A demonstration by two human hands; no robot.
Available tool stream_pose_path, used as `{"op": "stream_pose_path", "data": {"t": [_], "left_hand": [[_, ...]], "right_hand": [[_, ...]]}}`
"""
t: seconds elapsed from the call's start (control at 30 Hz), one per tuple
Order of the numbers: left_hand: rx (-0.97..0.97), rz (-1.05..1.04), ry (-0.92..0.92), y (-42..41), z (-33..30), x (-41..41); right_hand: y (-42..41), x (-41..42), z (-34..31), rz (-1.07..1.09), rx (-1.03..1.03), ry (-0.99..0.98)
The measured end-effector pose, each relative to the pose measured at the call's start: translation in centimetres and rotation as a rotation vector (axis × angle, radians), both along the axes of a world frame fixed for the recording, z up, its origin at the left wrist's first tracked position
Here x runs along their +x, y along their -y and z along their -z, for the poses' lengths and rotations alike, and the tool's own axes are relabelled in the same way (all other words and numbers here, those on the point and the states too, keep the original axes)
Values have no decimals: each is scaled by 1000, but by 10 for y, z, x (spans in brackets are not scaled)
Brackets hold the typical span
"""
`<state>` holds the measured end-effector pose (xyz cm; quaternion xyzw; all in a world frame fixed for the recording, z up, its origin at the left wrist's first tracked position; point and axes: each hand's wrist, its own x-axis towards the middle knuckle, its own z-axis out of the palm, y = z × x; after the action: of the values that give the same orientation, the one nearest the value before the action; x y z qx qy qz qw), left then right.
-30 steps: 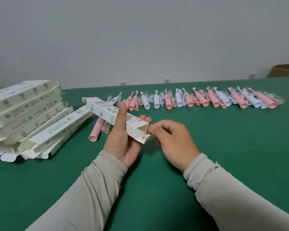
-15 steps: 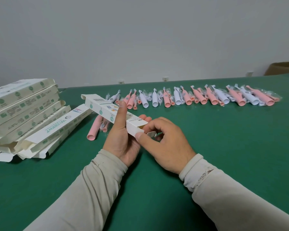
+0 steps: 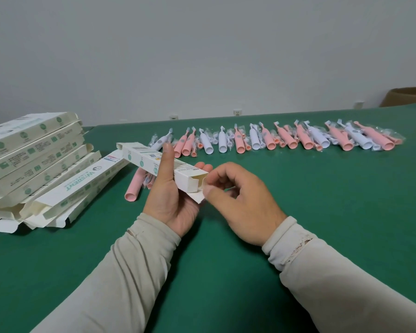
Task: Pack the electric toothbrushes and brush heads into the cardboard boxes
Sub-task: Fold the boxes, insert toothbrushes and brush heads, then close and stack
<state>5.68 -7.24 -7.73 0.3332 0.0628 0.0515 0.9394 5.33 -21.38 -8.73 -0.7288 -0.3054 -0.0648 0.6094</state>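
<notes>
Now that my right grip (image 3: 235, 195) has reopened the end flaps it was closing, the toothbrush box (image 3: 163, 164) stands open. My left grip (image 3: 171, 195) holds it, ready for loading.

Green table (image 3: 322, 212), pink and white toothbrushes (image 3: 283, 140), white boxes (image 3: 34, 150) with green dots and lettering, beige sleeves (image 3: 130, 272)

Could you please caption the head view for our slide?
Left hand holds an open box; right hand pinches its flap; toothbrushes lie behind.
</notes>
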Motion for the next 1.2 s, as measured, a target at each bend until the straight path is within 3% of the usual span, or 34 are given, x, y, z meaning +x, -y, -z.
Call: {"op": "stream_pose_path", "data": {"t": [0.13, 0.47, 0.67, 0.77, 0.87, 0.97, 1.07, 1.2], "left_hand": [[-20, -20, 3, -3, -2, 0], [11, 37, -11, -1, -6, -3], [44, 64, -8, -2, -4, -3], [147, 188, -12, -3, 1, -3], [152, 253, -12, -6, 3, -3], [124, 242, -32, -5, 4, -5], [315, 150, -54, -1, 1, -8], [908, -215, -107, -9, -7, -8]], "right_hand": [[0, -1, -1, 49, -152, 140], [0, 3, 2, 185, -55, 326], [2, 4, 2, 182, -72, 345], [4, 6, 0, 227, -127, 337], [10, 9, -1, 316, -165, 260], [13, 14, -2, 214, -116, 126], [14, 20, -1, 148, 16, -40], [14, 28, 4, 258, 102, -126]]}}
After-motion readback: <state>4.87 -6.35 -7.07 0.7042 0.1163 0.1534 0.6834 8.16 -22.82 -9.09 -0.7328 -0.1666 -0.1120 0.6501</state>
